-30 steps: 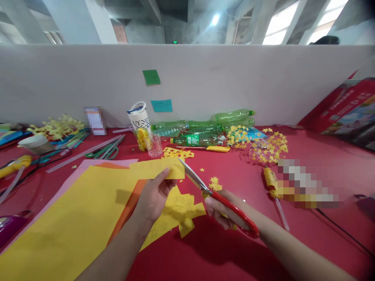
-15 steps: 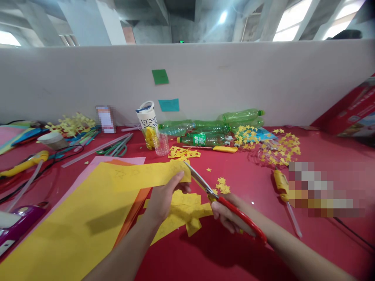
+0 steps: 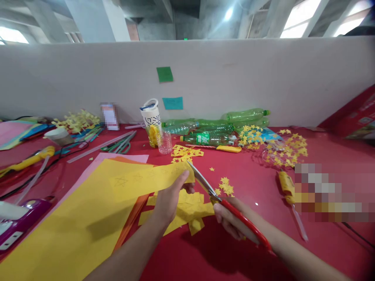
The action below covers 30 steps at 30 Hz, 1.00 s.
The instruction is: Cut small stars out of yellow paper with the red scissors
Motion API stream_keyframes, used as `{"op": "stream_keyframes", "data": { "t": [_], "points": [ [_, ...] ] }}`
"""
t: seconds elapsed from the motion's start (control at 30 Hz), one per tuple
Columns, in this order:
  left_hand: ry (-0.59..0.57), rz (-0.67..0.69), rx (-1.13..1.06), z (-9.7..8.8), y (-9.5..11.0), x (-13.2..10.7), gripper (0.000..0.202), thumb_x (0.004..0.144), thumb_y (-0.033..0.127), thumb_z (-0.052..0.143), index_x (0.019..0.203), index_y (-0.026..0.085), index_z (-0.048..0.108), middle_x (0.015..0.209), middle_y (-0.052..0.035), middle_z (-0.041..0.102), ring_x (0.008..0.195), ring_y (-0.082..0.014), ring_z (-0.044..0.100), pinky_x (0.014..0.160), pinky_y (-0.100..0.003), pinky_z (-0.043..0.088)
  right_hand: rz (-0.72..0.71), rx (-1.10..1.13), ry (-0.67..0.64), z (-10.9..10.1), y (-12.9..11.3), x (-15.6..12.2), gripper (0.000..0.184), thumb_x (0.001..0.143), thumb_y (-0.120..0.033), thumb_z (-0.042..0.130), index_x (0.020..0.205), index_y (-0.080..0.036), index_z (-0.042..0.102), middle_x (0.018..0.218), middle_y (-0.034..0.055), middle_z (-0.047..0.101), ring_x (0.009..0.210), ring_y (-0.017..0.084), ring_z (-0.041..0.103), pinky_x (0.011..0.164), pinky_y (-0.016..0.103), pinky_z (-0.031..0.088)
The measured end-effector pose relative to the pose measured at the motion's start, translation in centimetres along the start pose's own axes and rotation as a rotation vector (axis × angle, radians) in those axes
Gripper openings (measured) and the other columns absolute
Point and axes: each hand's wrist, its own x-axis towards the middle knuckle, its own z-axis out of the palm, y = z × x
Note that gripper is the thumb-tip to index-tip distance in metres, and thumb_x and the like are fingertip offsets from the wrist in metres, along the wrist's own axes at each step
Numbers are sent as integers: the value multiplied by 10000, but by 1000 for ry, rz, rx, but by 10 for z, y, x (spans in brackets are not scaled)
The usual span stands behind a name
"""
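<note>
1. The red table (image 3: 252,171) carries everything; a white lidded cup (image 3: 152,117) stands near its far edge and serves as the marker here.
2. A large yellow sheet (image 3: 73,230) lies in front of the cup and to its left, on top of orange and pink sheets.
3. Green plastic bottles (image 3: 216,127) lie on their sides just right of the cup.
4. A yellow paper strip (image 3: 146,179), with faint star outlines drawn on it, is held up above the sheet, straight in front of the cup.
5. The left hand (image 3: 170,201) pinches the strip's right end, thumb on top and fingers beneath, nearer the viewer than the cup.
6. The right hand (image 3: 231,220), in front of the cup and to its right, is wrapped around the handles of red-handled scissors (image 3: 225,203). Their blades stand parted at the strip's right edge.
7. Yellow offcuts (image 3: 193,207) lie under both hands.
8. A yellow glue gun (image 3: 287,185) lies well right of the cup.
9. Small cut stars (image 3: 225,186) sit just beside the blades.
</note>
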Motion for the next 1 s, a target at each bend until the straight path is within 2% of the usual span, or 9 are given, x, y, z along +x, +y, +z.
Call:
{"op": "stream_keyframes", "data": {
  "t": [0.17, 0.3, 0.4, 0.53, 0.67, 0.83, 1.0],
  "points": [
    [-4, 11, -30, -1, -2, 3, 273, 665, 416, 686, 618, 147, 677, 545, -34, 632, 571, -184, 605, 684, -327, 484, 11, 20, -2, 2, 0, 2, 473, 826, -639, 453, 669, -193, 448, 339, -94, 398, 276, 41, 308, 322, 146, 256],
    [1, 80, -55, 0, 0, 5, 223, 682, 364, 676, 629, 148, 678, 556, -27, 637, 539, -162, 580, 624, -303, 469, 18, 22, -30, 1, -1, 0, 437, 828, -595, 502, 663, -194, 444, 341, -99, 390, 278, 44, 311, 319, 147, 247],
    [0, 138, -39, -1, 3, 6, 221, 697, 344, 668, 580, 157, 657, 532, -16, 621, 524, -150, 562, 592, -288, 453, 4, 18, -47, -2, -2, -1, 408, 845, -553, 517, 668, -191, 451, 350, -101, 388, 284, 46, 322, 327, 150, 243],
    [-18, 201, 32, -7, 3, 7, 318, 732, 350, 658, 473, 176, 599, 479, 4, 578, 506, -130, 539, 611, -274, 439, 2, 19, -60, -3, -2, -2, 409, 849, -544, 521, 662, -187, 455, 356, -95, 403, 291, 45, 330, 333, 147, 253],
    [-48, 191, 25, -10, 1, 9, 341, 746, 355, 663, 463, 177, 595, 481, 6, 570, 502, -123, 526, 593, -267, 432, 12, 37, -65, -1, 0, -1, 423, 840, -570, 513, 666, -190, 448, 345, -98, 394, 281, 43, 316, 322, 145, 244],
    [-98, 174, -80, -9, 3, 9, 252, 749, 303, 666, 535, 181, 618, 498, 20, 555, 490, -116, 505, 526, -252, 422, 23, 42, -60, 0, 1, 1, 442, 829, -595, 502, 653, -194, 437, 333, -94, 400, 266, 39, 307, 308, 142, 247],
    [-111, 169, -66, -11, 4, 10, 283, 756, 304, 661, 510, 176, 607, 492, 12, 550, 511, -119, 506, 528, -243, 427, 46, 24, -60, 0, -1, -2, 461, 829, -613, 488, 656, -188, 443, 340, -92, 397, 280, 35, 302, 315, 136, 248]
  ]
}}
